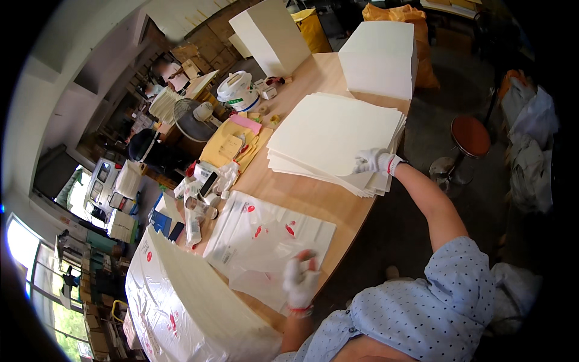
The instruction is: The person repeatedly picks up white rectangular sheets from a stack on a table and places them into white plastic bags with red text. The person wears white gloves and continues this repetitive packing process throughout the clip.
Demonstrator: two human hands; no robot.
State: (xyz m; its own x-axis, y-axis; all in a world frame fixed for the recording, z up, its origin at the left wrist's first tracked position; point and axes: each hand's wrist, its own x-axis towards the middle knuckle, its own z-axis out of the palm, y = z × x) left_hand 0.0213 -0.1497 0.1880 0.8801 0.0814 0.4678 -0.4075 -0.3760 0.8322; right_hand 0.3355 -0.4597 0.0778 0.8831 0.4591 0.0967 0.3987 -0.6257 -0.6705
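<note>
My right hand [371, 161], in a white glove with a red-striped cuff, is at the near right corner of a fanned stack of large white sheets [335, 123]. Its fingers are slightly bent and apart over the top sheet; nothing shows gripped in them. My left hand [301, 279], gloved in white with reddish fingertips, is smeared by motion. It hovers over the near edge of flat clear plastic bags [265, 232] with red print; whether it holds anything cannot be made out. Left of it stands a tall plastic-wrapped stack of white sheets [199, 295].
Two white upright blocks of sheets [377, 60] stand at the table's far end. Along the left edge lie a white bucket [238, 90], yellow paper envelopes [232, 145], a phone [208, 184] and tape rolls. A fan [196, 117] stands beyond; a round stool [470, 136] is at right.
</note>
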